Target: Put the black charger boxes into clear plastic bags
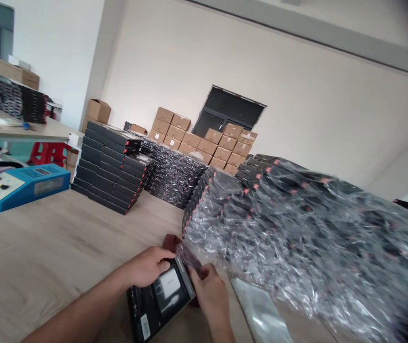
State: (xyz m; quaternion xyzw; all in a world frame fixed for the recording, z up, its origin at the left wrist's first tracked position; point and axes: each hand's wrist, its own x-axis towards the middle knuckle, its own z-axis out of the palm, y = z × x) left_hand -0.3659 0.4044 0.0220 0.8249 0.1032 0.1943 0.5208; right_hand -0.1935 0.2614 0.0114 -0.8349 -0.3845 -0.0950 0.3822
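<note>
A flat black box (165, 300) printed with a white charger and cable lies tilted in front of me. My left hand (150, 267) grips its upper left edge, with thumb and fingers bent over the printed face. A thin clear plastic bag (189, 257) is bunched at the box's far end. My right hand (213, 290) has its fingers closed on this plastic, beside the box's right edge. Just beyond the box shows a dark red object (171, 242), mostly covered; its kind I cannot make out. Flat clear plastic bags (261, 309) lie to the right of my right hand.
Many film-wrapped black boxes (289, 228) are piled along the right. A stack of black boxes (113, 166) stands at the back left of the wooden table (46, 257), beside a blue machine (25, 186). Brown cartons (204, 143) are stacked by the wall.
</note>
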